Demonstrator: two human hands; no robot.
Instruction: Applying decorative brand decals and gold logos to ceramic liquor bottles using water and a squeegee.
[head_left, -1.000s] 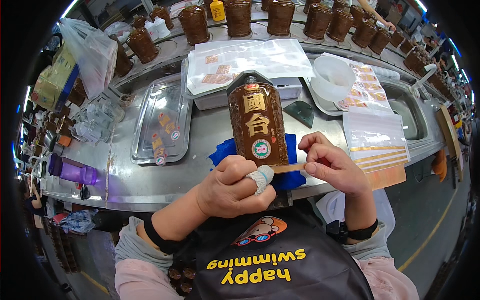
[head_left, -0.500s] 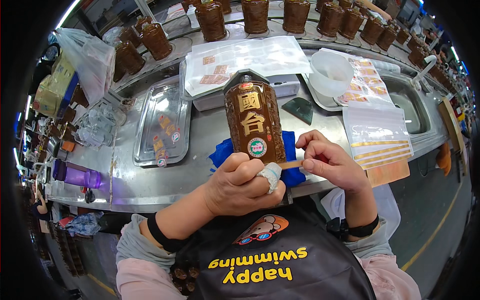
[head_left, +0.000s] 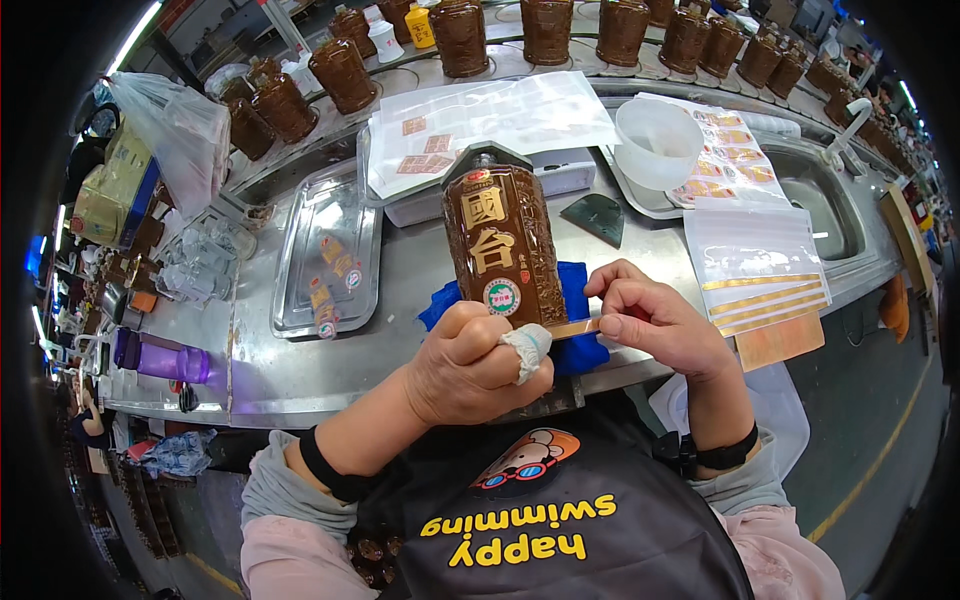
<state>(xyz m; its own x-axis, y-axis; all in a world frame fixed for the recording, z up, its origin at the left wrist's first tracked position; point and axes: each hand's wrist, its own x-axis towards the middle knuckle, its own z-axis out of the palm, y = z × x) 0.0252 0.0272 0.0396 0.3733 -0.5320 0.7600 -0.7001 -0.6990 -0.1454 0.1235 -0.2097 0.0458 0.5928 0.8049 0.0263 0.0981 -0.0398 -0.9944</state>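
Note:
A brown embossed bottle (head_left: 507, 235) with raised gold lettering and a round green-and-white seal leans back, its neck in the notch of a dark angular rest (head_left: 514, 157). My left hand (head_left: 470, 360) is closed about its base, one digit wrapped in white cloth. From beside that wrap a narrow gold strip (head_left: 575, 328) runs along the bottle's lower edge to my right hand (head_left: 655, 325). The thumb and index finger there pinch the strip's free end. Under the bottle lies a blue cloth (head_left: 575, 350). What my left fingertips touch is hidden.
Metal trays (head_left: 285, 300) with loose labels flank the bottle. To the right are a white tub (head_left: 658, 145), a sheet of gold strips (head_left: 755, 255) and a sink (head_left: 825, 210). Brown bottles (head_left: 547, 32) line the conveyor behind. A purple drinking bottle (head_left: 170, 360) lies left.
The bottle has turned and tipped slightly leftward, with both hands still on the bottle and strip. Bottles on the conveyor have shifted right, and a yellow bottle now shows at the back.

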